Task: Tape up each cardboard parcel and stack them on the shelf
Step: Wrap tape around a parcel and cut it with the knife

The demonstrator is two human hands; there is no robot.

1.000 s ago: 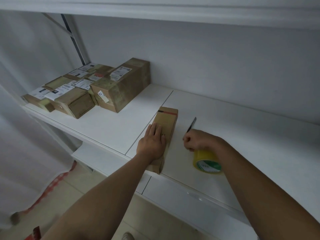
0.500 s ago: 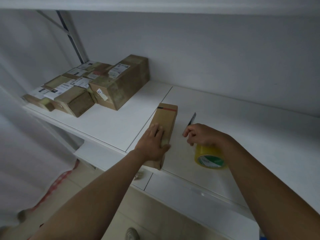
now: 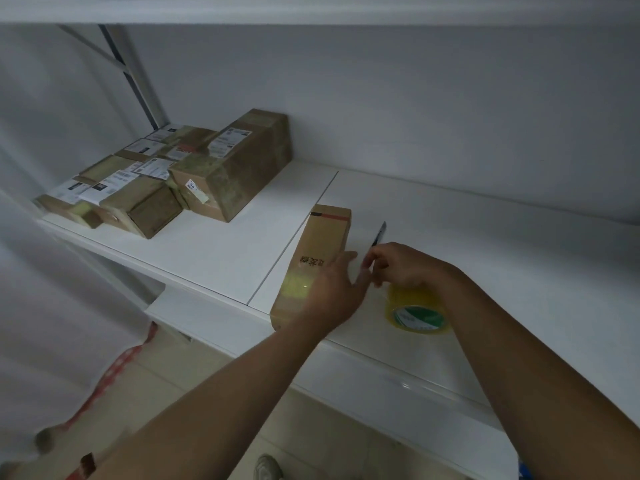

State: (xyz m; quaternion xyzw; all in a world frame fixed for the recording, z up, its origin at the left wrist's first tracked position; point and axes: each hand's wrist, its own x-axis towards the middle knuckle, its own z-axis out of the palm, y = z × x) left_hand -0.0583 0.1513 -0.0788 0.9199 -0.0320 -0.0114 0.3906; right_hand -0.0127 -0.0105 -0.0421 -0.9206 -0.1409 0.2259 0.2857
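A long, narrow cardboard parcel lies on the white shelf, its near end at the front edge, with a patch of yellowish tape near that end. My left hand hovers over the parcel's right side, fingers straight and spread, holding nothing, blurred. My right hand is just to its right, fingers curled over the top of a yellow tape roll that stands on the shelf. The two hands nearly touch.
A thin utility knife lies on the shelf behind my right hand. Several labelled, taped parcels are stacked at the shelf's back left. A lower shelf juts out below. White fabric hangs on the left.
My left hand has lifted off the parcel's top and swung right toward my right hand. My right hand has risen slightly over the tape roll. The parcel stays in place.
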